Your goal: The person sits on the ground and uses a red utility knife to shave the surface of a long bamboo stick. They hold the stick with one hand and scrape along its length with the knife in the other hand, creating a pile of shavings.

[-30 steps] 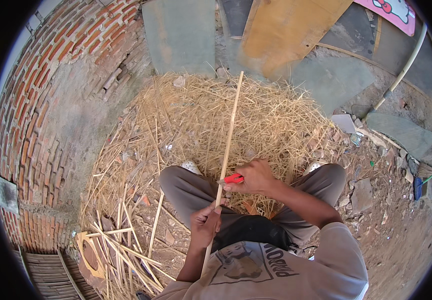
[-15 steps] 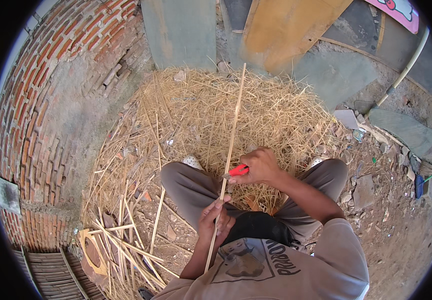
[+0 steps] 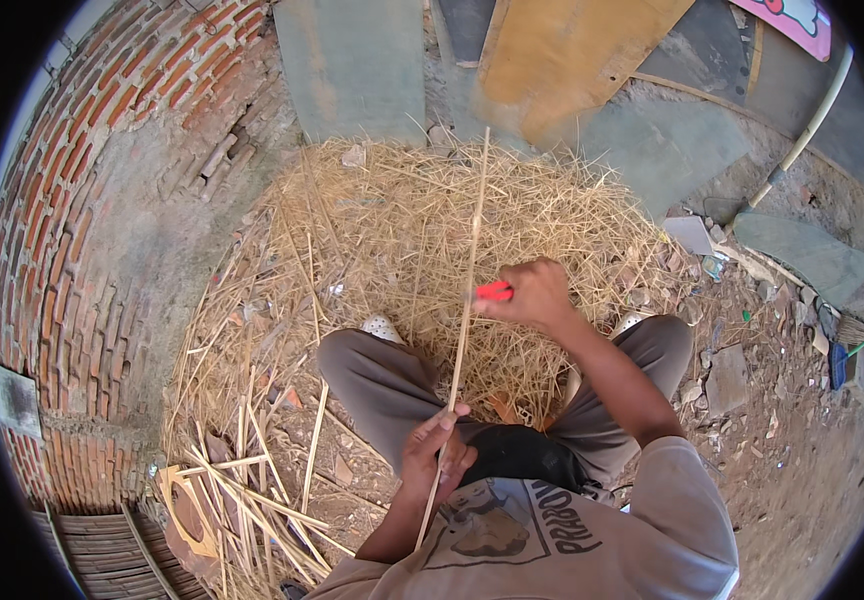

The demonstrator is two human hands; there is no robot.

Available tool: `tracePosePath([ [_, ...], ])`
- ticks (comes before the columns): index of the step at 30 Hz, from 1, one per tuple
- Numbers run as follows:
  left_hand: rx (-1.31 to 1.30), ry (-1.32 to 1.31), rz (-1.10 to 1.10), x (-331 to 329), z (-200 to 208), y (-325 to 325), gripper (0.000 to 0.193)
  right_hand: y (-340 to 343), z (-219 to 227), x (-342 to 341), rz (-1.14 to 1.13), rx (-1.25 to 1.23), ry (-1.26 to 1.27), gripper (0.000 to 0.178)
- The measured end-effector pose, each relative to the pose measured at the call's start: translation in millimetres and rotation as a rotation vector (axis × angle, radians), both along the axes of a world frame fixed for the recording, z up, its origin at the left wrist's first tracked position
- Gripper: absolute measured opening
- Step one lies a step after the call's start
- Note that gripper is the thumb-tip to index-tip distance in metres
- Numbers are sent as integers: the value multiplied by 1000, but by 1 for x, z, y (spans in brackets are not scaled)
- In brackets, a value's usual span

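Note:
A long, thin pale strip of what looks like bamboo [image 3: 465, 330] slants up from my lap, its far tip over a heap of shavings [image 3: 382, 230]. My left hand [image 3: 436, 450] is closed around its lower part, thumb lying along it. Higher up, my right hand [image 3: 534, 295] grips a red-handled knife [image 3: 495, 291]. Its blade end meets the strip or lies right beside it; the blade itself is too blurred to make out. I sit with my legs bent outward on either side of the heap.
Several longer pale strips [image 3: 252, 490] lie in a loose pile at the left. A brick wall [image 3: 72, 290] rises beyond them. Boards [image 3: 352, 75] lean at the back. Rubble and a broken slab [image 3: 727, 382] lie on the dirt at the right, near a pale pole [image 3: 807, 135].
My right hand with the knife has moved up along the strip, away from my left hand. My left hand stays closed on the strip's lower part.

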State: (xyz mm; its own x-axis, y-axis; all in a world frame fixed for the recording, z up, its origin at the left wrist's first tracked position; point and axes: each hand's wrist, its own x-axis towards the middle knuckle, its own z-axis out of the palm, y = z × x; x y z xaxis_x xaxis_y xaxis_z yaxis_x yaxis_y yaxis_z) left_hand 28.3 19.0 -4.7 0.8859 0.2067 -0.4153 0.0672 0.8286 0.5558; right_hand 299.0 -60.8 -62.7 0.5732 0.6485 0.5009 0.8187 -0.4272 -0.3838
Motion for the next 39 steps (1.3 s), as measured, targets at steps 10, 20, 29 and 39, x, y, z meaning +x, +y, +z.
tracePosePath([
  [10, 53, 43, -105, -37, 2, -3, 28, -17, 0, 55, -144, 82, -176, 75],
  [20, 380, 135, 31, -68, 2, 11, 25, -10, 13, 22, -200, 76, 347, 69],
  [29, 834, 162, -56, -20, 28, 13, 26, -1, 26, -56, 285, 81, -28, 66],
  [39, 938, 179, -76, -15, 35, 6, 26, -3, 29, -49, 161, 89, 13, 65],
])
